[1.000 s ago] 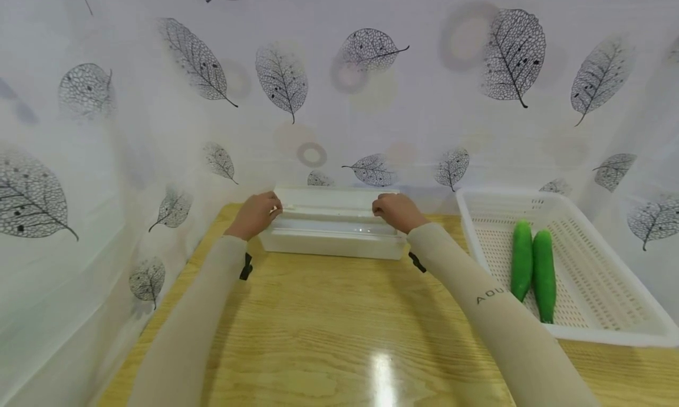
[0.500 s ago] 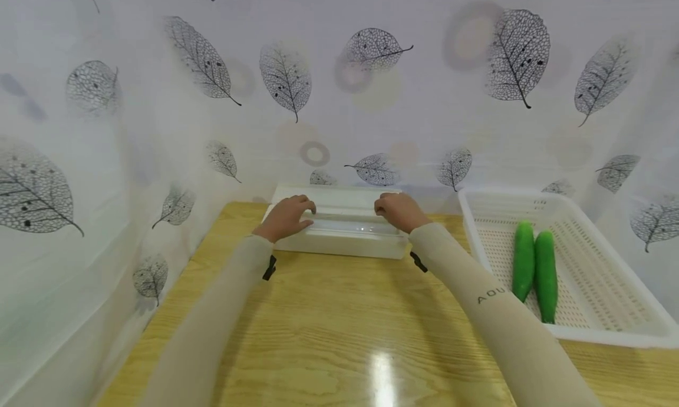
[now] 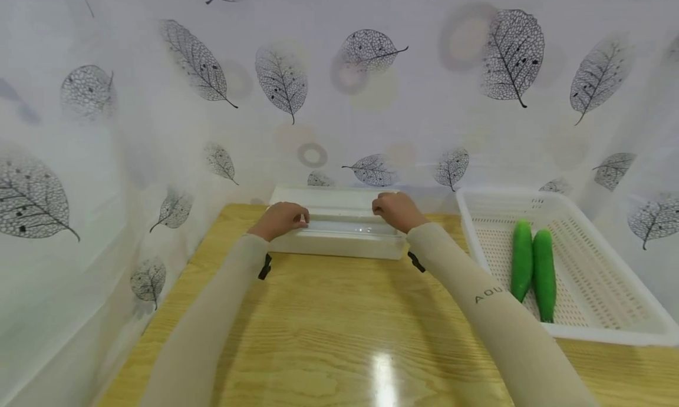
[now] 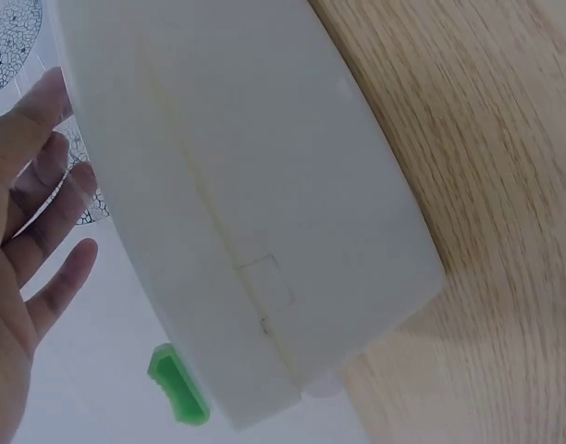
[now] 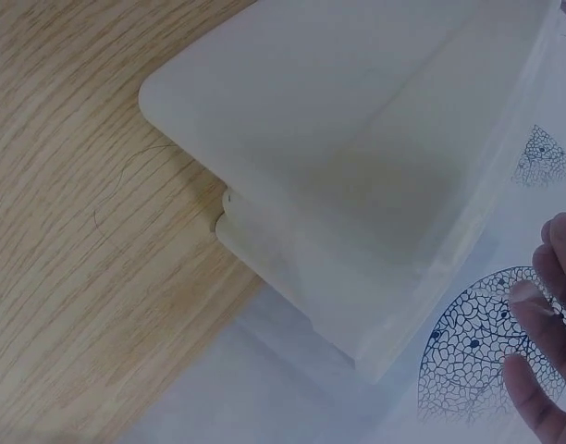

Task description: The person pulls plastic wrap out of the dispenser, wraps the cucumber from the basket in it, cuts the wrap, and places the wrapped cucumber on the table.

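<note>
So the biggest thing here is the white leaf-print curtain (image 3: 414,95), wrapping the far and left sides, and under it a wood-grain tabletop (image 3: 318,313). On the right there's a white perforated plastic basket (image 3: 583,277), probably parked off to that side so it's out of the way. The main thing, a long white plastic box (image 3: 339,245), sits at the far side, left of the basket, its lid-like flap (image 3: 323,196) leaning up along the far edge and a shiny trough inside. Two cucumbers (image 3: 522,260) lie side by side in the basket. Left hand (image 3: 278,219) is over the box's left end, right hand (image 3: 399,211) over the right, likely that wide apart to work its length evenly. Left thumb and forefinger curve toward each other, other fingers loosely spread; right fingers are bent, some apart. Can't tell if either pinches anything. The left wrist view also catches a small green piece (image 4: 178,387) by the box edge, no clue what. Room-wise, the curtain and flap look tight on the far side, the basket's left rim limits the right forearm, and the wide near stretch of wood gives the most freedom.
</note>
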A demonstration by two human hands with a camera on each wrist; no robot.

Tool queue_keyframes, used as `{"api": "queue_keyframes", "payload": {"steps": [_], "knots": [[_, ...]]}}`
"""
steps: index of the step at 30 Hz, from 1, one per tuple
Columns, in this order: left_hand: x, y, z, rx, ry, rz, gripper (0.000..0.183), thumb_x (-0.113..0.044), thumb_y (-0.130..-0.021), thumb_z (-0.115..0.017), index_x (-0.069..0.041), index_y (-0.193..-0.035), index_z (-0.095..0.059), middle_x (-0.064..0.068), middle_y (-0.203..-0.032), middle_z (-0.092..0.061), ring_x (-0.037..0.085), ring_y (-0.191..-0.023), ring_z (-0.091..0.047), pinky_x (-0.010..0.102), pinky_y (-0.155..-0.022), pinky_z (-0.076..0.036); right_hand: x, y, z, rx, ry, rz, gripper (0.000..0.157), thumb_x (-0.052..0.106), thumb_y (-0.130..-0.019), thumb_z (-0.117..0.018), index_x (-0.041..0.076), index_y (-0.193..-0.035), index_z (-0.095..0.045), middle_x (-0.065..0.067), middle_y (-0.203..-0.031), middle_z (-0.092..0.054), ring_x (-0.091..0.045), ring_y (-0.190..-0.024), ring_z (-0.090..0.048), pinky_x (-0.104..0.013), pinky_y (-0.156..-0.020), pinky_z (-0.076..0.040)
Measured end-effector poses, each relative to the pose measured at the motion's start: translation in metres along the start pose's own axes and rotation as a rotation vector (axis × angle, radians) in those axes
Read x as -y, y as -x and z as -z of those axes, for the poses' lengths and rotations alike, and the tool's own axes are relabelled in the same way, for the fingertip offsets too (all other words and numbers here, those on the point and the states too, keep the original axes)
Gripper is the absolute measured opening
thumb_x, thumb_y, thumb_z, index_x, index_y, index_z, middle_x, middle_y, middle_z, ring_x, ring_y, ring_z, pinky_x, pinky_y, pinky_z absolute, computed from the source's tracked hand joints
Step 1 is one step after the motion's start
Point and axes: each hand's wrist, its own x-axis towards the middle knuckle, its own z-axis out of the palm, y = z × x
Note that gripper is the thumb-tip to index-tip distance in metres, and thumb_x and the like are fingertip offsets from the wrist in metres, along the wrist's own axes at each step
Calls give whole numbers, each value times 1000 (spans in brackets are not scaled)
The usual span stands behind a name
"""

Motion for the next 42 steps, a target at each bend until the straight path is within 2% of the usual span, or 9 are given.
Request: {"api": "queue_keyframes", "payload": {"steps": [7, 12, 18, 23, 29, 35, 42], "knots": [[5, 3, 2, 34, 73, 33, 16, -24, -81, -72, -12, -91, -70, 1, -78, -62, 11, -67, -50, 28, -65, -45, 1, -2, -1, -16, 1, -27, 13, 10, -90, -61, 5, -94, -73, -9, -87, -70, -20, -75, -65, -36, -73, -56], [7, 6, 8, 26, 93, 21, 11, -13, -82, -71, -9, -92, -69, 5, -81, -59, 15, -72, -50, 32, -69, -47, 2, -3, 1, -35, 14, -37, 14, 10, -91, -60, 6, -93, -73, -9, -86, -69, -21, -72, -64, -39, -73, -55], [15, 12, 15, 67, 107, 67, 3, -10, -83, -70, -9, -83, -68, 6, -86, -63, 18, -78, -54, 34, -73, -48, 3, -3, 3, -37, 20, -33, 13, 10, -90, -61, 6, -93, -73, -9, -86, -69, -21, -73, -65, -38, -71, -55], [20, 16, 23, 68, 60, 93, 10, -14, -79, -74, -11, -75, -65, 7, -87, -68, 21, -79, -60, 38, -75, -52, 3, -4, 5, -40, 34, -33, 12, 11, -89, -62, 6, -92, -74, -8, -85, -70, -21, -75, -66, -39, -73, -55], [24, 19, 29, 70, 19, 132, 20, -18, -78, -76, -12, -72, -57, 4, -83, -66, 20, -80, -60, 38, -76, -52, 3, -4, 7, -48, 51, -31, 12, 11, -89, -63, 7, -92, -74, -7, -85, -70, -21, -75, -66, -40, -73, -55], [28, 19, 28, -11, 23, 122, 20, -18, -80, -73, -12, -74, -55, 2, -73, -62, 16, -68, -56, 34, -66, -48, 2, -4, 8, -35, 45, -47, 13, 11, -90, -62, 7, -93, -74, -8, -86, -70, -21, -77, -66, -39, -74, -55], [29, 19, 27, -163, -72, 115, 12, -21, -78, -75, -11, -80, -70, 5, -79, -71, 18, -72, -65, 36, -71, -53, 3, -3, 12, -49, 28, -28, 13, 9, -89, -62, 5, -94, -73, -10, -87, -70, -23, -77, -66, -37, -73, -56]]}}
